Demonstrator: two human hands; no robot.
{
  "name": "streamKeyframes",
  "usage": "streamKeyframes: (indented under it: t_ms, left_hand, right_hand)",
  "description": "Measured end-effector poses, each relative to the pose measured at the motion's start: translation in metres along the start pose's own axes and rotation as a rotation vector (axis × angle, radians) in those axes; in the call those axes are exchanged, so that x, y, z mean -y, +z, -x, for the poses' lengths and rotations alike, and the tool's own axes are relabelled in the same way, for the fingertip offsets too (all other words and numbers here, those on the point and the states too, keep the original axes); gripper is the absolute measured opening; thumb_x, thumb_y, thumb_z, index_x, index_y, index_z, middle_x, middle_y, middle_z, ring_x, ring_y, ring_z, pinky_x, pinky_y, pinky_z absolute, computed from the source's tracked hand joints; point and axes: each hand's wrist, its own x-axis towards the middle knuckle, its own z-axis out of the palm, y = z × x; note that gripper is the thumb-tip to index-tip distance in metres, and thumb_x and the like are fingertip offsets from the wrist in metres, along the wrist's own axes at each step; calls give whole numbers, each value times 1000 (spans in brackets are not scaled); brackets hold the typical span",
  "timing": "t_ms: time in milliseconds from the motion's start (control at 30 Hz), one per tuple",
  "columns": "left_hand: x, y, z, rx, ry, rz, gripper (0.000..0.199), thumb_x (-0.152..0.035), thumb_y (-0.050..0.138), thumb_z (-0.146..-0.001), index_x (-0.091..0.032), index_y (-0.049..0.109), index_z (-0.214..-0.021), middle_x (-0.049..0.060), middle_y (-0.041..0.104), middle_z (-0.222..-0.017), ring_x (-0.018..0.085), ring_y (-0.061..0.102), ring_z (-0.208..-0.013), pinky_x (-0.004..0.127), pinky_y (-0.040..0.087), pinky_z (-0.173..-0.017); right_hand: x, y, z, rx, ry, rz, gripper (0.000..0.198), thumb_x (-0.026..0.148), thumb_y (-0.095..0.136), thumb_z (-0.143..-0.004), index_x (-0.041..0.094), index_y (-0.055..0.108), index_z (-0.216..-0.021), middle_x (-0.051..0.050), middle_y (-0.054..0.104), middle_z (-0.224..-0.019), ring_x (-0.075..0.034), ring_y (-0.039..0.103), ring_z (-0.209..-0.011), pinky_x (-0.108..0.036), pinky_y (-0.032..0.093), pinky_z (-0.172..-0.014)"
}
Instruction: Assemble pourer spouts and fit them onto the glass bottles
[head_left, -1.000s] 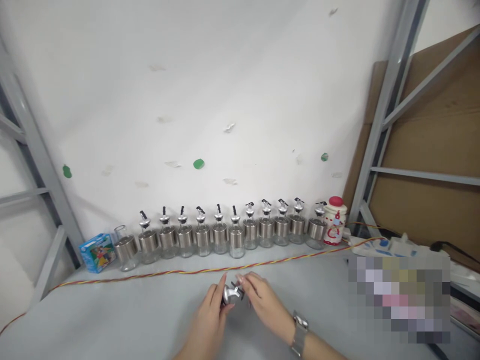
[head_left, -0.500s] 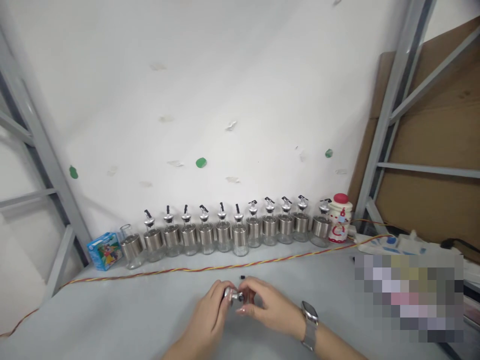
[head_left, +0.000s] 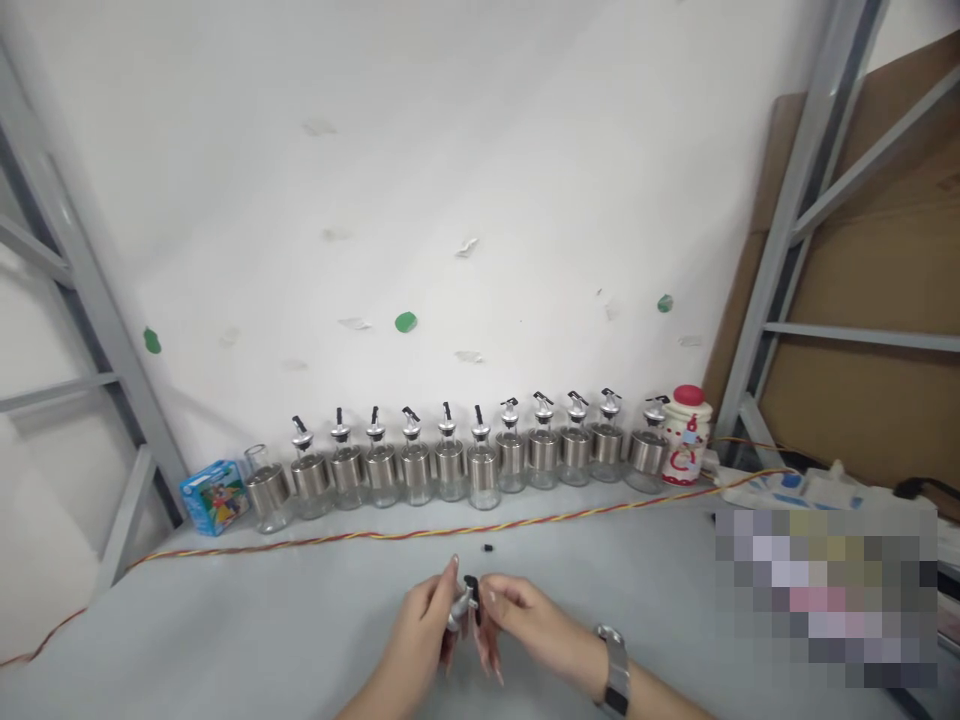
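Note:
Low over the grey table, my left hand is closed around a silver pour spout with a black flap. My right hand, with a watch on its wrist, has its thumb and forefinger pinched at the spout's black flap. Its other fingers extend below the spout, and part of that grip is hidden. Just beyond both hands, a small black piece lies on the table. Along the wall stands a row of several glass bottles with steel sleeves and similar spouts. The leftmost bottle has an uncovered glass neck.
A twisted red and yellow cord runs across the table before the bottles. At the row's left end sits a blue box; a red-capped cream bottle is at the right. Power strips and a blurred-out patch lie further right, between metal posts.
The spout has turned so its black flap points up. My right hand has come closer, its fingers swung downward and its wrist rotated. The view has shifted slightly.

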Motion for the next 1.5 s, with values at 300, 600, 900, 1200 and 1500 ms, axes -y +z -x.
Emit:
streamKeyframes:
  t_ms: [300,600,900,1200,1500]
  left_hand:
    - [11,9,-8,12,-24,18,57,-69,31,-69,-16,45,-51,-2,45,-36,8,37,-28,19,28,-30]
    - [1,12,-6,-37,-61,66,46,-60,35,-69,-18,43,-51,-7,38,-33,6,31,-23,19,21,-27]
    - [-5,12,-8,-25,-55,97,49,-61,33,-68,-20,41,-42,-4,38,-31,9,33,-26,22,24,-32]
    - [-5,7,-5,-143,80,-265,48,-51,27,-80,-18,51,-54,2,54,-45,16,49,-48,25,32,-50]
    - [-8,-14,-11,-333,79,-495,42,-45,31,-80,-20,49,-53,2,54,-50,17,50,-49,25,29,-51]
  right_hand:
    - [-11,6,-5,-122,84,-170,62,69,38,-69,11,53,-52,-2,53,-44,-6,46,-33,-17,34,-33]
    - [-9,9,-7,-238,98,-333,57,65,46,-69,11,53,-51,2,48,-41,-3,39,-31,-16,24,-34]
    - [-1,18,-4,-217,104,-229,50,58,53,-69,11,56,-53,3,48,-39,-4,40,-32,-17,25,-34]
    - [-6,13,-6,-233,94,-176,48,56,55,-69,11,55,-50,2,49,-39,-4,35,-30,-18,21,-33]
    - [8,15,-1,-479,-42,-155,53,45,64,-65,19,31,-34,9,25,-32,-6,26,-37,-23,22,-44]
